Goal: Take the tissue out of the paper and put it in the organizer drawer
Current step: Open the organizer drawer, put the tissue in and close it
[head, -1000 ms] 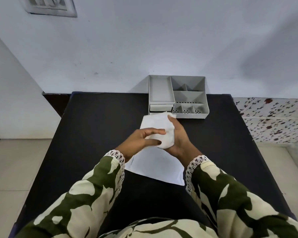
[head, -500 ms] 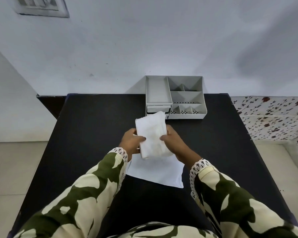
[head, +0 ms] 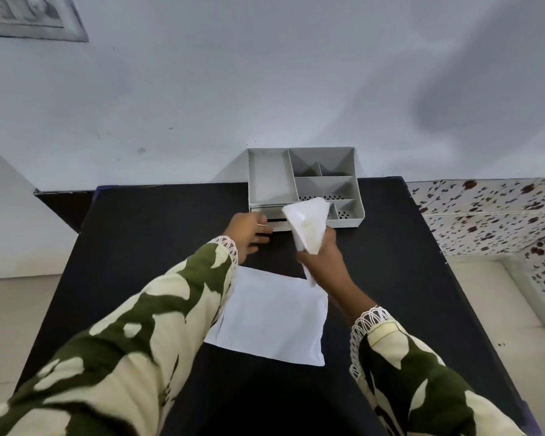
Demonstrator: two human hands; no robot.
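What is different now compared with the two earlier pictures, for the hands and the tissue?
The left hand let go of the tissue and moved forward to the organizer drawer. The right hand alone now keeps the tissue in its grip and has carried it forward, up off the paper, toward the organizer. The paper and organizer stayed in place on the black table.
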